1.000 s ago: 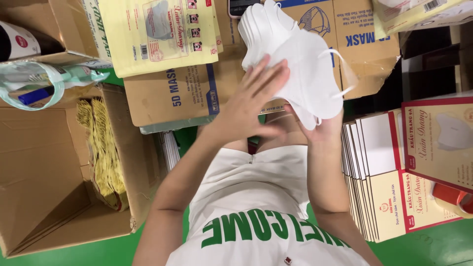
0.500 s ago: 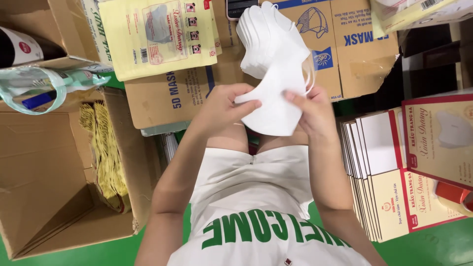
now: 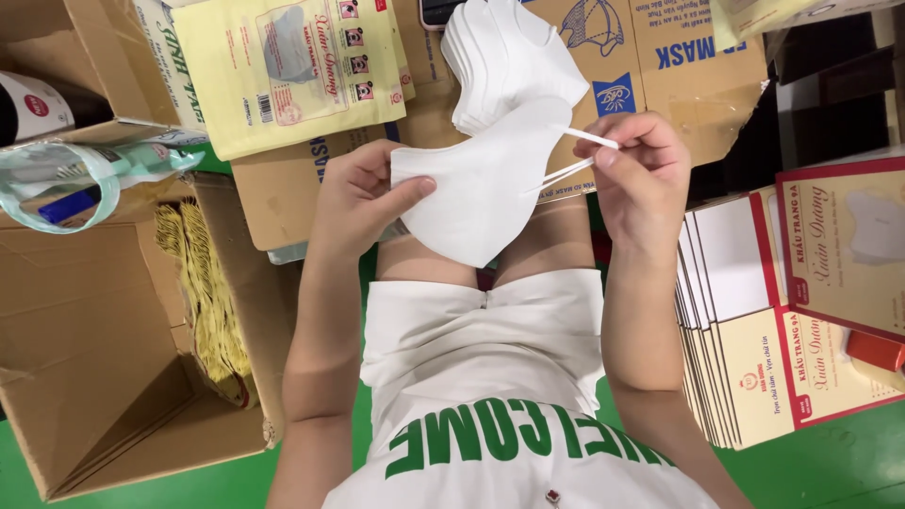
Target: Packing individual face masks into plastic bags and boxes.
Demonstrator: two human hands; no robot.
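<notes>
A folded white face mask (image 3: 481, 193) is held over my lap. My left hand (image 3: 363, 188) pinches its left edge, thumb on top. My right hand (image 3: 636, 160) grips the mask's thin white ear loops (image 3: 570, 155), stretched out from the mask's right side. Just beyond the mask, a stack of more white masks (image 3: 504, 57) rests on flattened cardboard.
An open cardboard box (image 3: 104, 358) with yellow bundles (image 3: 203, 283) stands at left. Yellow mask packets (image 3: 287, 71) lie at top left. A stack of flat cream-and-red cartons (image 3: 754, 320) sits at right. The floor (image 3: 830, 471) is green.
The single mask has come off the stack and lowered toward my lap. My right hand moved from the mask's body out to its ear loops, pulling them right.
</notes>
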